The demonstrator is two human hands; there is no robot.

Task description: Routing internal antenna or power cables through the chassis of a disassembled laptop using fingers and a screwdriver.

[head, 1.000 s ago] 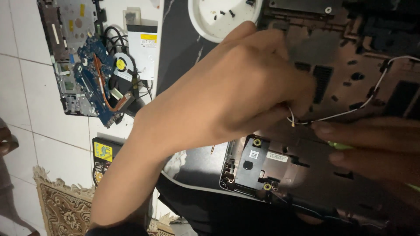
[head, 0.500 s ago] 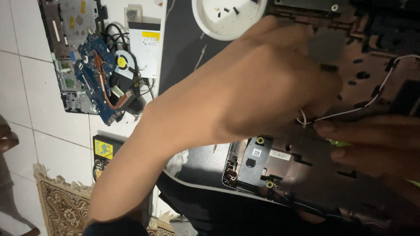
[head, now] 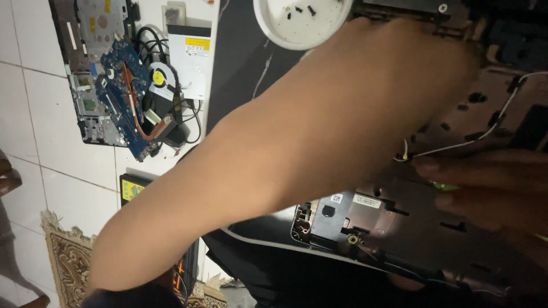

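Note:
My left hand reaches across from the lower left over an opened black laptop base. Its fingers are curled at the loose end of a thin white wire, which runs up to the right across the case. Whether the fingertips pinch the wire is partly hidden by the hand. My right hand comes in from the right edge, fingers pointing left, with a small green tool held between them just below the wire's end.
A round white dish with a few dark screws sits at the top. On the white tiled floor to the left lie a blue circuit board, a fan and a white drive. A patterned rug is at bottom left.
My left hand has shifted up and to the right over the laptop base, covering more of it. The right hand has stayed at the wire's end.

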